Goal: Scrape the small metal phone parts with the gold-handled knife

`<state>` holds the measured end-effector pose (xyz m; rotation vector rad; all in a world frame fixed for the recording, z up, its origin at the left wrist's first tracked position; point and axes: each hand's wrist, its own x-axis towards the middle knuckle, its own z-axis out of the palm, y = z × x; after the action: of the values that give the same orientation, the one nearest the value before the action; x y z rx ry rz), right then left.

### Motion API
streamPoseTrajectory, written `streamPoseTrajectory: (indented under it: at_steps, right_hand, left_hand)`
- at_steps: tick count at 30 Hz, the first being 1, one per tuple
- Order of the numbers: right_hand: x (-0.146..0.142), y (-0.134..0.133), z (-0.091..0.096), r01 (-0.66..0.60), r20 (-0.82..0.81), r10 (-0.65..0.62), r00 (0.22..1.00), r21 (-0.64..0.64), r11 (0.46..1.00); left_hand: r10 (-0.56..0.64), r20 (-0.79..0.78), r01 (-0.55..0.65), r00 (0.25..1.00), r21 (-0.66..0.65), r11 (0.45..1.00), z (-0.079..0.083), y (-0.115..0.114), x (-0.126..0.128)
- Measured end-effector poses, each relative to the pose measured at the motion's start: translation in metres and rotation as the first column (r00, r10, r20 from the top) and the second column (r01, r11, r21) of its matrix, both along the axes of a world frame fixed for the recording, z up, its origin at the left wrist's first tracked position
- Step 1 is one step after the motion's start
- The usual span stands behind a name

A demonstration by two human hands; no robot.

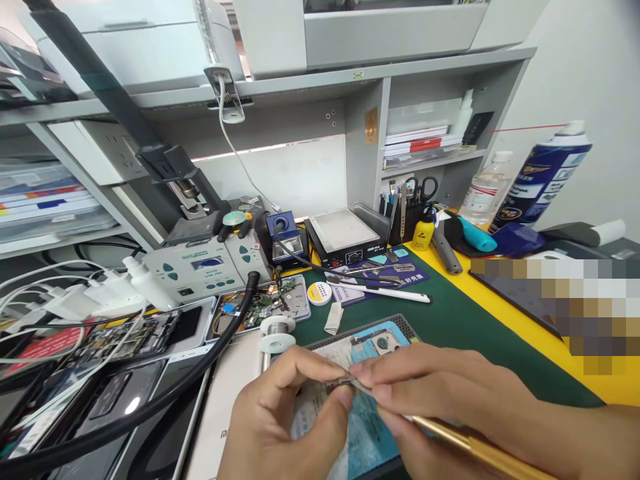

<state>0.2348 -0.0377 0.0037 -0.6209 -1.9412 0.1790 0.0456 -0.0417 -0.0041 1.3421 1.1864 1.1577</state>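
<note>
My left hand (287, 413) pinches a small dark part (340, 383) between thumb and forefinger; too little of it shows to tell its kind. In my right hand (440, 393) is a gold-handled knife (470, 445), gripped like a pen. Its thin grey blade lies against the small part, where the fingertips of both hands meet. Below them lies a blue and white work pad (373, 437), partly covered by my hands. A phone camera piece (384, 343) rests on the pad's far end.
Behind the pad are a solder spool (278, 325), a white stylus-like iron (400, 293) and a hot plate (345, 233). To the left are a rework station (210, 263), a tray of circuit boards (270, 307) and several phones. A spray can (543, 177) stands right.
</note>
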Motion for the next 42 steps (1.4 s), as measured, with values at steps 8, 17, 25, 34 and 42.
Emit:
streamPoseTrajectory:
  at_steps: [8, 17, 25, 34, 42]
  right_hand:
    - [0.0, 0.001, 0.001, 0.028, 0.041, -0.028, 0.999, 0.003, 1.0]
    - [-0.002, 0.0, -0.001, 0.035, 0.018, -0.036, 0.999, 0.035, 0.999]
    - [-0.002, 0.002, -0.004, 0.019, 0.014, -0.02, 1.0, 0.066, 0.998]
    - [0.0, 0.0, -0.003, 0.003, 0.03, -0.004, 1.0, 0.05, 0.999]
    - [0.001, -0.001, -0.013, -0.006, -0.025, 0.007, 1.0, 0.034, 0.999]
  left_hand:
    - [-0.041, 0.0, 0.041, 0.999, 0.033, 0.999, -0.006, 0.002, -0.005]
    - [0.005, 0.028, -0.005, 1.0, -0.008, 1.0, -0.002, -0.001, 0.001]
    - [-0.146, -0.042, 0.149, 0.988, 0.095, 0.984, -0.013, 0.007, -0.012]
    - [-0.172, -0.047, 0.177, 0.984, 0.137, 0.975, -0.017, 0.008, -0.014]
    - [-0.191, -0.053, 0.198, 0.98, 0.199, 0.96, -0.02, 0.008, -0.016]
